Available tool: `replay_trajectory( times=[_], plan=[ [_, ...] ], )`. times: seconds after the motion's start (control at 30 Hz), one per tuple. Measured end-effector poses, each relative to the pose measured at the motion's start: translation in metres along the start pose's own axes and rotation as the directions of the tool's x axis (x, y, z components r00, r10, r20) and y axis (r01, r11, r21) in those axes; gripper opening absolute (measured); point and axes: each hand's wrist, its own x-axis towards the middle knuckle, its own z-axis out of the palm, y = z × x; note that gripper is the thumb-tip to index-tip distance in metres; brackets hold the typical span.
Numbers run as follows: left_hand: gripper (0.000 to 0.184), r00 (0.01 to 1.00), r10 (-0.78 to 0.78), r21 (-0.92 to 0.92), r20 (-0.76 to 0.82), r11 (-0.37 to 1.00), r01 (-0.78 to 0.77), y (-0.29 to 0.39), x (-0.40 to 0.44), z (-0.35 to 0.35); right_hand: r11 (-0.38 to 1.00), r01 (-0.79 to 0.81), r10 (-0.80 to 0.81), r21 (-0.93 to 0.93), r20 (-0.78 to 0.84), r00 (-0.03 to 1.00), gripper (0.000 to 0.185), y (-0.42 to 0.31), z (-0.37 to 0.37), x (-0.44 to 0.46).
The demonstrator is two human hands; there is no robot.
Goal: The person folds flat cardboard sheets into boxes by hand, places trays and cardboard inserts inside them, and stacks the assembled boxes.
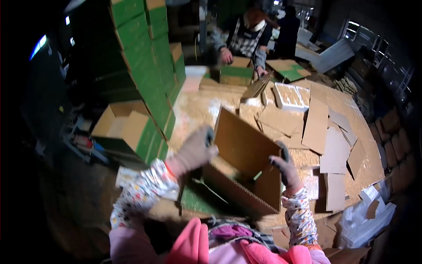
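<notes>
An open cardboard box (246,141), brown inside, is tilted in front of me at the near side of the table. At its left end, my left hand (195,149) in a light glove with dark fingertips is closed on the edge. My right hand (288,169), also gloved, grips the right end, with its fingers over the upper rim. A green-printed piece of cardboard (200,200) shows below the box, partly hidden by it. The undersides of both hands are out of sight.
A tall stack of green boxes (147,61) rises at left, beside an open box (121,125). Loose cardboard sheets (316,125) and a white-edged tray (288,97) cover the table's right. Across it, a co-worker (250,37) handles a green box (236,75). Clear plastic (362,224) lies lower right.
</notes>
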Motion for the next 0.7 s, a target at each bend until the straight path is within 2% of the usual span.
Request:
replay_trajectory(
  times=[0.03, 0.07, 0.1, 0.13, 0.17, 0.2, 0.23, 0.27, 0.3, 0.33, 0.37, 0.4, 0.43, 0.47, 0.5, 0.53, 0.57, 0.6, 0.63, 0.67, 0.7],
  plan=[
    [0.035, 0.983, 0.182, 0.084, 0.024, 0.979, -0.183, 0.007, -0.004, 0.009, 0.98, 0.0, 0.006, 0.198, -0.034, 0.999, 0.068, 0.001, 0.008, 0.009],
    [0.035, 0.938, 0.301, 0.123, 0.171, 0.938, -0.324, 0.013, -0.01, 0.014, 0.988, 0.026, -0.008, 0.151, -0.116, 0.993, 0.076, -0.009, 0.017, 0.02],
    [0.036, 0.838, 0.251, 0.116, 0.485, 0.931, -0.346, 0.024, -0.012, 0.016, 0.989, 0.111, -0.128, -0.094, -0.203, 0.971, 0.083, 0.005, 0.023, 0.036],
    [0.037, 0.635, 0.159, 0.037, 0.756, 0.958, -0.283, 0.026, -0.014, 0.028, 0.928, 0.155, -0.251, -0.338, -0.264, 0.931, 0.09, 0.022, 0.031, 0.051],
    [0.042, 0.399, 0.137, -0.046, 0.907, 0.973, -0.228, 0.022, -0.016, 0.046, 0.878, 0.212, -0.303, -0.429, -0.155, 0.94, 0.098, 0.023, 0.052, 0.044],
    [0.051, 0.359, 0.085, 0.011, 0.929, 0.967, -0.256, 0.008, -0.021, 0.059, 0.812, 0.276, -0.341, -0.513, -0.035, 0.939, 0.105, 0.025, 0.067, 0.037],
    [0.069, 0.173, -0.061, 0.05, 0.983, 0.996, 0.07, 0.01, -0.019, 0.048, 0.75, 0.249, -0.32, -0.612, -0.007, 0.947, 0.111, 0.029, 0.067, 0.037],
    [0.078, 0.286, 0.269, -0.331, 0.92, 0.924, 0.192, -0.007, -0.033, 0.04, 0.688, 0.074, -0.14, -0.722, -0.032, 0.99, 0.111, 0.014, 0.06, 0.036],
    [0.082, 0.431, 0.242, -0.215, 0.869, 0.97, -0.111, -0.003, -0.048, 0.035, 0.468, 0.092, -0.256, -0.879, -0.035, 0.966, 0.109, 0.021, 0.05, 0.037],
    [0.087, 0.559, 0.253, -0.033, 0.789, 0.927, -0.373, 0.006, -0.069, 0.025, 0.223, 0.067, -0.359, -0.972, -0.018, 0.933, 0.108, 0.031, 0.039, 0.041],
    [0.091, 0.727, 0.202, 0.157, 0.657, 0.906, -0.393, 0.005, -0.073, 0.022, 0.475, 0.094, -0.16, -0.875, 0.02, 0.987, 0.103, 0.04, 0.025, 0.051],
    [0.096, 0.859, 0.141, 0.338, 0.492, 0.878, -0.338, 0.003, -0.077, 0.02, 0.69, 0.057, 0.045, -0.721, 0.121, 0.992, 0.098, 0.052, 0.011, 0.057],
    [0.097, 0.971, -0.038, 0.433, 0.235, 0.899, -0.07, -0.007, -0.062, 0.028, 0.908, 0.091, 0.069, -0.408, 0.361, 0.93, 0.079, 0.053, 0.001, 0.069],
    [0.098, 0.975, -0.221, 0.467, -0.039, 0.858, 0.213, -0.024, -0.053, 0.032, 0.939, -0.077, 0.265, -0.335, 0.566, 0.78, 0.057, 0.039, -0.011, 0.086],
    [0.093, 0.966, -0.252, 0.153, 0.051, 0.958, 0.242, -0.047, -0.053, 0.042, 0.885, -0.183, 0.401, -0.428, 0.5, 0.768, 0.045, -0.012, -0.006, 0.081],
    [0.09, 0.958, -0.251, -0.191, 0.141, 0.942, 0.275, -0.071, -0.055, 0.057, 0.763, -0.262, 0.55, -0.59, 0.382, 0.743, 0.048, -0.023, -0.015, 0.105],
    [0.089, 0.953, -0.212, -0.507, 0.217, 0.81, 0.295, -0.083, -0.053, 0.066, 0.872, -0.14, 0.356, -0.469, 0.41, 0.84, 0.057, -0.042, -0.011, 0.111],
    [0.09, 0.972, -0.23, -0.483, 0.038, 0.848, 0.22, -0.079, -0.054, 0.075, 0.911, 0.045, 0.114, -0.41, 0.354, 0.928, 0.065, -0.05, 0.004, 0.101],
    [0.091, 0.962, -0.239, -0.436, -0.129, 0.885, 0.161, -0.075, -0.061, 0.084, 0.629, 0.404, -0.066, -0.665, 0.472, 0.879, 0.071, -0.052, 0.026, 0.067],
    [0.092, 0.929, -0.219, -0.366, -0.297, 0.925, 0.101, -0.076, -0.065, 0.088, 0.174, 0.651, -0.169, -0.739, 0.628, 0.759, 0.077, -0.044, 0.042, 0.029],
    [0.092, 0.884, -0.243, -0.349, -0.4, 0.932, 0.098, -0.083, -0.064, 0.088, 0.092, 0.707, -0.103, -0.702, 0.699, 0.708, 0.08, -0.019, 0.046, -0.011]
  ],
)
